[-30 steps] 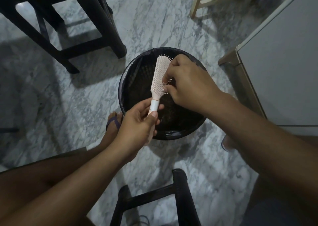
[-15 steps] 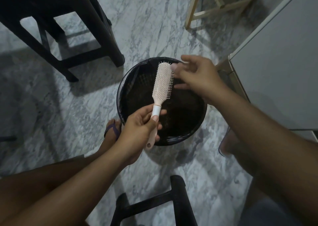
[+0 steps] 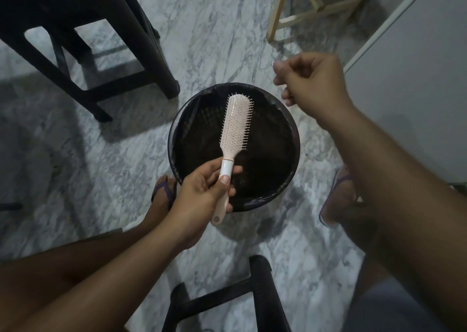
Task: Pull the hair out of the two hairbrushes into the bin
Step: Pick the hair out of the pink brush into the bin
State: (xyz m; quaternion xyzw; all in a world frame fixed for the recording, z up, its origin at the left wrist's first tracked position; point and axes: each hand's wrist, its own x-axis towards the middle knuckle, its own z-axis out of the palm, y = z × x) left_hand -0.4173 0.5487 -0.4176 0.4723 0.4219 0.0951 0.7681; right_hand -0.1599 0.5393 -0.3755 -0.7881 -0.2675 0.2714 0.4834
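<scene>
A pale pink paddle hairbrush (image 3: pixel 236 124) is held bristles-up over the round black bin (image 3: pixel 174 159), which has a dark liner. My left hand (image 3: pixel 199 192) grips the brush by its white-collared handle at the bin's near rim. My right hand (image 3: pixel 313 84) hovers off the bin's far right rim, away from the brush. Its fingers are curled, the thumb close to the forefinger, and the fingertips are blurred. I cannot make out any hair in them. Only one brush is in view.
The bin stands on a grey marble floor. A dark stool (image 3: pixel 141 41) is at the upper left, another dark frame (image 3: pixel 260 293) at the bottom, a pale wooden frame (image 3: pixel 318 5) at the top right, and a white cabinet (image 3: pixel 417 79) on the right. Sandalled feet (image 3: pixel 164 195) flank the bin.
My right hand left the bristles and moved up and to the right, clear of the brush. The brush turned bristles-up in my left hand.
</scene>
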